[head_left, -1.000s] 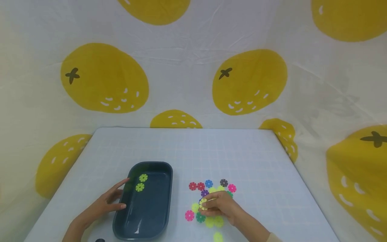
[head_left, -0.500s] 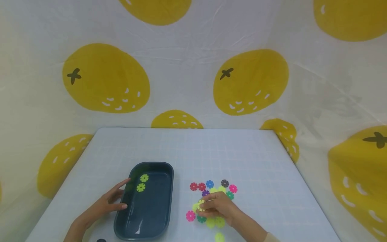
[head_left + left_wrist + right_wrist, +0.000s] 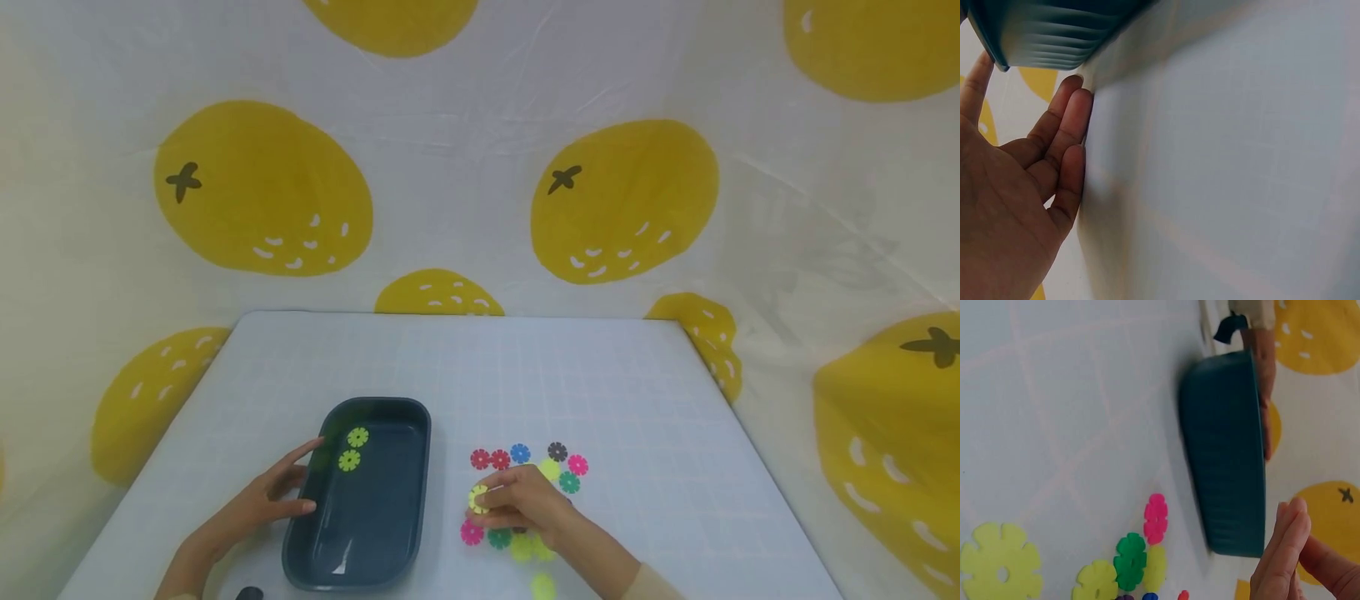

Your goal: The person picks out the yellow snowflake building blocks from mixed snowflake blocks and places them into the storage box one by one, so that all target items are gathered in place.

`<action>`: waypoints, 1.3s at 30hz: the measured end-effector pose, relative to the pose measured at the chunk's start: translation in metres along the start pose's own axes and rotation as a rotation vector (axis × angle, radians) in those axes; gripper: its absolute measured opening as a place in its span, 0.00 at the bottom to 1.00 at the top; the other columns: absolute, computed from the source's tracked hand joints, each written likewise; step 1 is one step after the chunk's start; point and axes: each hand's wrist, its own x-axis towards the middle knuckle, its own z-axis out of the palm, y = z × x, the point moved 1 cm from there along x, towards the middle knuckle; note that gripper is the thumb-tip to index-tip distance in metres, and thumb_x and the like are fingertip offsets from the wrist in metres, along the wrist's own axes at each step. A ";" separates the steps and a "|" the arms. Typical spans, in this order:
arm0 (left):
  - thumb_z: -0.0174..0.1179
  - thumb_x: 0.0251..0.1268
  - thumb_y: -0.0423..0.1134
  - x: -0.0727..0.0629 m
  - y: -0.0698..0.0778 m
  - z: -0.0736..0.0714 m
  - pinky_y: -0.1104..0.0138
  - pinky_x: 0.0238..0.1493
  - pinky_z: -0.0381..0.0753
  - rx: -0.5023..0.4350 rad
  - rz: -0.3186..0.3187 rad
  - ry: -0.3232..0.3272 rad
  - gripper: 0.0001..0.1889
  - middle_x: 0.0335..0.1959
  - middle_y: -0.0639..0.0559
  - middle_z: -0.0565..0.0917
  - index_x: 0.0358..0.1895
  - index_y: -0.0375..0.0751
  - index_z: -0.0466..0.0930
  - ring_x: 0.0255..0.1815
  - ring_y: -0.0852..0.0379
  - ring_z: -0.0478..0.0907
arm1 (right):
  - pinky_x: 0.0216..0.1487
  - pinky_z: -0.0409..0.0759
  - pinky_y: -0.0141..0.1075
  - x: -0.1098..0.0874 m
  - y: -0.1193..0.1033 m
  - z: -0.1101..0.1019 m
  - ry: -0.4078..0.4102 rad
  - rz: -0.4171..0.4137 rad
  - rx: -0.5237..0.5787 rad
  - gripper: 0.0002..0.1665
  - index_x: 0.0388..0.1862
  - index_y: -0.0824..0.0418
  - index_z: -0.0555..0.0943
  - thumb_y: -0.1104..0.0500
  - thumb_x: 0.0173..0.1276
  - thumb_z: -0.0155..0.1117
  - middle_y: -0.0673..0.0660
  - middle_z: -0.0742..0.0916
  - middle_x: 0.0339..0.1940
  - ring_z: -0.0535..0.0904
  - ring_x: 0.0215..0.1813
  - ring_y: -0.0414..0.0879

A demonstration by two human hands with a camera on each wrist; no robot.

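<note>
Filling the upper half of the head view, we see a pale backdrop (image 3: 450,208) printed with big yellow fruit. Below it spreads a white table (image 3: 600,383) marked with a faint grid. On the table, in the lower left of the frame, sits a dark blue-green tray (image 3: 367,517). At the tray's left side we find the left hand (image 3: 273,496), fingers parted and relaxed, thumb and a fingertip touching the rim without clasping it. Right of lower centre, the right hand (image 3: 528,504) pinches a yellow disc (image 3: 478,499) between thumb and fingers (our right wrist view does not show that piece). The pinched disc is to the right of the tray, apart from it. Two yellow flower-shaped discs (image 3: 357,437) lie in the tray's upper left. Around the right hand we count, on the table above it, two red discs (image 3: 480,459), a blue disc (image 3: 521,452) and a black disc (image 3: 557,452); below it lie a pink disc (image 3: 472,532) and a green disc (image 3: 499,537).
</note>
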 end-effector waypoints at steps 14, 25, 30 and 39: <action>0.71 0.57 0.52 -0.003 0.003 0.001 0.34 0.65 0.68 -0.001 0.015 0.009 0.50 0.79 0.31 0.51 0.79 0.59 0.48 0.74 0.26 0.55 | 0.40 0.86 0.31 0.005 -0.002 0.014 0.010 0.014 0.008 0.12 0.44 0.66 0.85 0.62 0.63 0.71 0.59 0.90 0.35 0.90 0.40 0.51; 0.72 0.56 0.52 0.001 0.001 -0.001 0.34 0.64 0.68 0.014 0.043 0.025 0.50 0.79 0.33 0.52 0.79 0.60 0.49 0.73 0.26 0.58 | 0.42 0.86 0.32 0.007 -0.005 0.020 0.003 0.005 0.024 0.15 0.46 0.66 0.84 0.61 0.62 0.72 0.59 0.90 0.36 0.90 0.41 0.51; 0.72 0.56 0.52 0.000 0.001 0.000 0.33 0.63 0.69 0.013 0.032 0.026 0.50 0.79 0.33 0.52 0.79 0.60 0.49 0.73 0.26 0.58 | 0.42 0.86 0.32 0.009 -0.005 0.025 -0.010 -0.007 0.032 0.15 0.47 0.67 0.84 0.62 0.63 0.72 0.59 0.90 0.36 0.90 0.41 0.52; 0.72 0.55 0.53 0.000 0.002 0.001 0.32 0.64 0.67 0.002 0.019 0.025 0.51 0.79 0.33 0.52 0.79 0.61 0.50 0.73 0.26 0.58 | 0.38 0.86 0.31 0.012 -0.004 0.033 -0.019 -0.010 0.012 0.12 0.44 0.67 0.85 0.64 0.62 0.72 0.60 0.91 0.35 0.90 0.39 0.52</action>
